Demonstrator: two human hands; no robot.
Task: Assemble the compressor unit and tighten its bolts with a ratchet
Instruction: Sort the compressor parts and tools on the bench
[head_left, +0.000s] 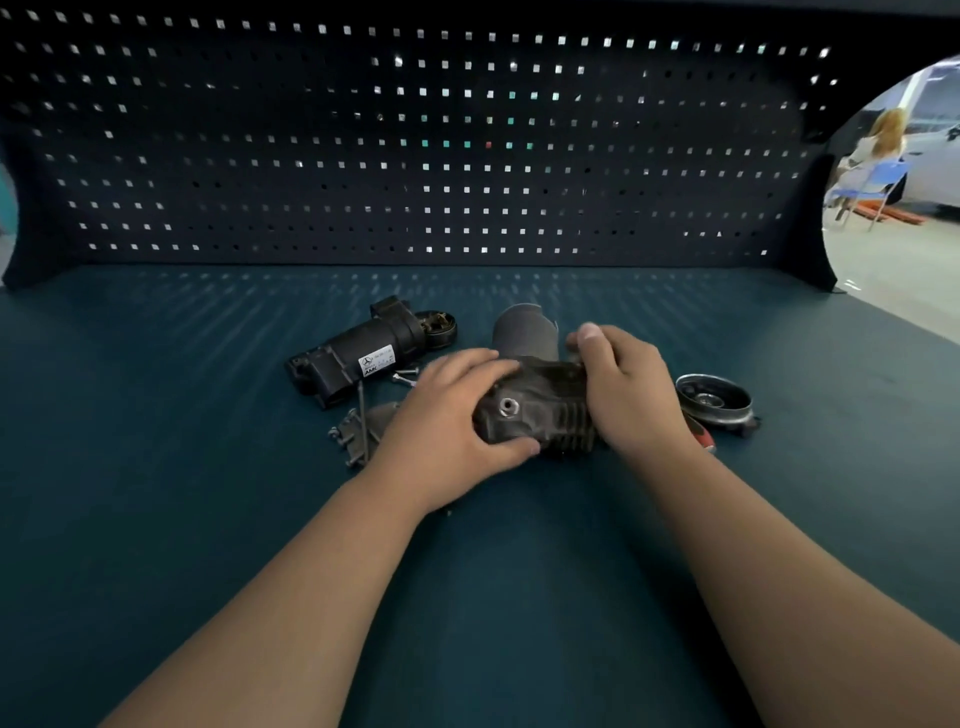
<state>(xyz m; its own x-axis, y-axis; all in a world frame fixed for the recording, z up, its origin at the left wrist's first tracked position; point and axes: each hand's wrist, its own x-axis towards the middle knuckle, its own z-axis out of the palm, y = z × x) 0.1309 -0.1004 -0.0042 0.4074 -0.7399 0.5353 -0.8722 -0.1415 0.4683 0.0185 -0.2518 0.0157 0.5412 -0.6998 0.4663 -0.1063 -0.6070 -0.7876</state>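
As the left hand (447, 421) clasped the finned compressor housing (535, 410) at its nine o'clock end, the right hand (623, 389) gripped the three o'clock end.

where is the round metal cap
Head view, right of centre: the round metal cap lies on the bench just right of the right hand.

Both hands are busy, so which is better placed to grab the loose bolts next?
Probably the left hand: the loose bolts lie just beyond its fingers, while the right hand grips the other end of the compressor housing.
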